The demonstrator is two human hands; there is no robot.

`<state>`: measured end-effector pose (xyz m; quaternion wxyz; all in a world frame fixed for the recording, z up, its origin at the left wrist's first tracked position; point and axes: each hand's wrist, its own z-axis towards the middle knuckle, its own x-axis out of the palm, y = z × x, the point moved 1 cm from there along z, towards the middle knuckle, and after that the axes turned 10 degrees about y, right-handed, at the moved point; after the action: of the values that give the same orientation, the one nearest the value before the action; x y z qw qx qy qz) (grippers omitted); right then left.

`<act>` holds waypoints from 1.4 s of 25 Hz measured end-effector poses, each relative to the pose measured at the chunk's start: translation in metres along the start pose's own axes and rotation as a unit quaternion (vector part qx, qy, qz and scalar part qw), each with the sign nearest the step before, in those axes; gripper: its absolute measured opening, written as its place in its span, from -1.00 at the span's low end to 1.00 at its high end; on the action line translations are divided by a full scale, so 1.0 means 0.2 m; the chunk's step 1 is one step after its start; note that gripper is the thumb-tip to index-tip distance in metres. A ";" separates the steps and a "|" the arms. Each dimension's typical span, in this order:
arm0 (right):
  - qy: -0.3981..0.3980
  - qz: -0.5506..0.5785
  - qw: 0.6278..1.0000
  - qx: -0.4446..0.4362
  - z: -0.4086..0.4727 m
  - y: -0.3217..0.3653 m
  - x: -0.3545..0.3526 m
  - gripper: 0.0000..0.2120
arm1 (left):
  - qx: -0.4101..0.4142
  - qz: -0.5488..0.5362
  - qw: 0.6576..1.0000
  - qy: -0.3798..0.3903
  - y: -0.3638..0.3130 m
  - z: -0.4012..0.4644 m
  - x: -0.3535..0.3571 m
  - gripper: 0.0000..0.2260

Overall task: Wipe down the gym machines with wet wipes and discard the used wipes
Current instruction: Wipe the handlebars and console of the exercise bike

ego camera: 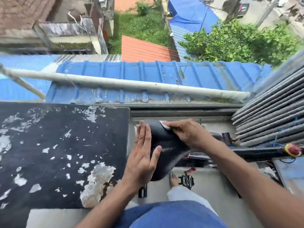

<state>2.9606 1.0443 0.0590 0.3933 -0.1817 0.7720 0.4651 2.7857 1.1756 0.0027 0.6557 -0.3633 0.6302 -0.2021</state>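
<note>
Right now we are pressing a white wet wipe (165,125) onto the far end of the black bike seat (166,145) with our right hand (184,133). The fingers are bent over the wipe and are holding it down on the seat, so only a small white corner is peeking out. Our left hand (142,155) is lying flat along the left side of the seat, fingers straight and together, thumb resting on top. It is holding nothing; it is just keeping the seat from turning.

To do this step well, we think we should be keeping the wipe flat under the fingers, not bunched up, and be rubbing in long strokes from the far end toward us. The left hand should be staying put while the right one is rubbing. After that we should be going over the sides and the edge too, since sweat likes to hide there.

Around the seat we are seeing a black pedal (186,179) down below, next to our bare foot (173,179). A black board with peeling paint (57,153) is just to the left. A grey pipe (131,84) and a blue roof (156,73) are beyond the ledge, far below us, so we should be holding the wipe well and not letting it drop over. No bin is showing yet for the used wipe.
</note>
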 end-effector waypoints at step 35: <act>0.173 -0.089 0.892 -0.408 0.37 0.04 -0.08 -0.69 | -0.096 0.114 0.902 -0.405 -0.15 -0.16 0.37 -0.60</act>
<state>2.9981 1.1106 0.0563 0.1848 -0.4712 0.5511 0.6634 2.7696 1.0947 -0.0232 0.8349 -0.4010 0.3636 0.0999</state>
